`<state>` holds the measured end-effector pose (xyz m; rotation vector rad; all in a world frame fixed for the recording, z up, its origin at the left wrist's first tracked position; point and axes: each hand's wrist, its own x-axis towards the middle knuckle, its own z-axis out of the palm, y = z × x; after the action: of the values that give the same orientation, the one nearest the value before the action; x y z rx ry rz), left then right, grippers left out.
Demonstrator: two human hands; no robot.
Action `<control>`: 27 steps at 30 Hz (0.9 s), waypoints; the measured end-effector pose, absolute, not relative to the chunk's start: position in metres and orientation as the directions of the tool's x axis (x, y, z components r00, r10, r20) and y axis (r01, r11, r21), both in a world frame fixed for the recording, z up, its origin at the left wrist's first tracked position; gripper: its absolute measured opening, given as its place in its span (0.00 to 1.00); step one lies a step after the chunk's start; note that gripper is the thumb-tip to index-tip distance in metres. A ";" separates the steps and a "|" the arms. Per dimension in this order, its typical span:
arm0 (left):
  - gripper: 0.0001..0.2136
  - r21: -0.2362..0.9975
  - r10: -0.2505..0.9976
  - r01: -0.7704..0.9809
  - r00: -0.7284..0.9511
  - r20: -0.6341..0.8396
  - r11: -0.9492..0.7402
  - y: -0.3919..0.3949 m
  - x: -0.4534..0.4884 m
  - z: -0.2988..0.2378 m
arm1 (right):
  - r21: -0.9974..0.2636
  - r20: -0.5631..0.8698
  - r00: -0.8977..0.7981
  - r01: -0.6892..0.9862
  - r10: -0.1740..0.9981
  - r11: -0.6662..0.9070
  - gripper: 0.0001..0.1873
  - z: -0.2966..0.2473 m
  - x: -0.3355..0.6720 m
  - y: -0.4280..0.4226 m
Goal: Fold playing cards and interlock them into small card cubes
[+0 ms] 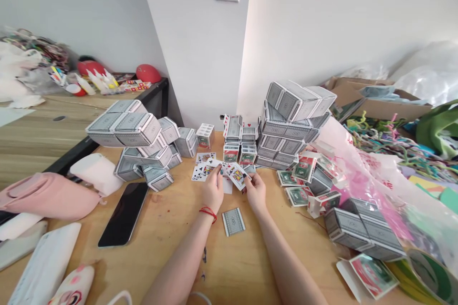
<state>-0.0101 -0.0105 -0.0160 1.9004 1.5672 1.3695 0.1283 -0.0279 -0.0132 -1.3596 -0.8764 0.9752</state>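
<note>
My left hand (pixel 213 189) is closed on a few playing cards, its thumb over their edge. From the other side, my right hand (pixel 255 191) pinches a face-up court card (pixel 237 176) between thumb and fingers. Beside the left hand, face-up cards (pixel 199 173) lie spread on the table, among them black-suited ones. A card with a grey patterned back (pixel 234 222) rests face down between my forearms. Just beyond the hands stand small green-and-red card boxes (pixel 231 153), with grey-backed cards (pixel 233 128) on top.
Tall stacks of wrapped grey card packs stand left (pixel 125 128) and right (pixel 296 124). Opened card boxes (pixel 304 169) lie right of my hand, near plastic bags and a tape roll (pixel 425 271). A phone (pixel 124 214) and pink pouch (pixel 50 195) lie left.
</note>
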 end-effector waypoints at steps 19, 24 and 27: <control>0.08 0.672 0.775 0.390 0.363 0.517 -0.630 -0.043 0.000 0.015 | -0.916 -0.168 -0.002 -0.369 0.986 -0.157 0.15 -0.003 0.136 -0.028; 0.08 0.725 0.833 0.410 0.273 0.481 -0.553 -0.065 -0.001 0.016 | -0.940 -0.151 0.022 -0.312 0.988 -0.137 0.15 -0.004 0.137 -0.028; 0.09 0.753 0.862 0.424 0.186 0.472 -0.503 -0.087 -0.002 0.014 | -0.925 -0.178 0.040 -0.348 0.983 -0.154 0.16 -0.004 0.135 -0.029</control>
<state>-0.0019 -0.0870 0.0138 2.0094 1.2029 1.2703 0.1350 -0.0291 -0.0045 -1.0945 -0.8104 1.4233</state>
